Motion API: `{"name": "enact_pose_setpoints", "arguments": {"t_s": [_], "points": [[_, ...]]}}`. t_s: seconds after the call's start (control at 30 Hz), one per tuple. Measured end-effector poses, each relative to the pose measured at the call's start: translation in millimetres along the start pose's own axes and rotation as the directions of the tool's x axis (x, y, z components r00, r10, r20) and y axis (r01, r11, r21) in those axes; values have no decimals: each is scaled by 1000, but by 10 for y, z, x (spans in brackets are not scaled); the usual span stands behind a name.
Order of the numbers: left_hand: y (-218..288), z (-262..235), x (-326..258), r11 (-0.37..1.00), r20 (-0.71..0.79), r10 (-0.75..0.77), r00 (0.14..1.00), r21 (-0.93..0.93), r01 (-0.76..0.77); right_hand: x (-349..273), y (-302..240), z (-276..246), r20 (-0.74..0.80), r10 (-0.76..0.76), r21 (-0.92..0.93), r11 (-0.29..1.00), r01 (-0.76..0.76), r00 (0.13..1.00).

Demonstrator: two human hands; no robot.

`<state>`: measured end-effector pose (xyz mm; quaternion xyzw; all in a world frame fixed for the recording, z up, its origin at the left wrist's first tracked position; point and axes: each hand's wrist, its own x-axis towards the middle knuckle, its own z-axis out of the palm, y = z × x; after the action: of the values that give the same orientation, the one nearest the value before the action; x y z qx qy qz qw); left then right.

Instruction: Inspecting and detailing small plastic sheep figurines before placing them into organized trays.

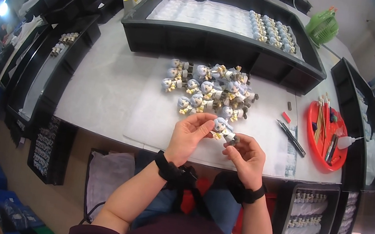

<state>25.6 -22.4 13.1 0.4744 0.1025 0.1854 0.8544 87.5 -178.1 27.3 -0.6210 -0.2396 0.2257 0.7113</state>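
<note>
My left hand [189, 134] and my right hand [246, 155] together hold one small figurine [223, 129] with pale blue-white hair, just above the near edge of the white table [108, 89]. The left fingers pinch its head end, the right fingers grip its lower body. Both wrists wear black straps. Just beyond my hands lies a pile of several similar figurines [212, 90] on the table.
A large black tray [219, 48] at the back holds white padding and rows of figurines. A red dish [326, 135] with brushes and a small white bottle sits to the right, black pens [291, 137] beside it. More black trays flank both sides; a green fan [322, 26] stands far right.
</note>
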Motion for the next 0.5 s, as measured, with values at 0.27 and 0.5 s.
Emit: {"name": "enact_pose_setpoints", "arguments": {"t_s": [0.27,0.5], "points": [[9,8,8,994,106,-26,994,109,15,8,69,-32,9,-153,-80,985,153,988],[15,-2,-2,991,182,123,976,26,-129,9,78,-28,3,-194,-31,981,194,981]]}}
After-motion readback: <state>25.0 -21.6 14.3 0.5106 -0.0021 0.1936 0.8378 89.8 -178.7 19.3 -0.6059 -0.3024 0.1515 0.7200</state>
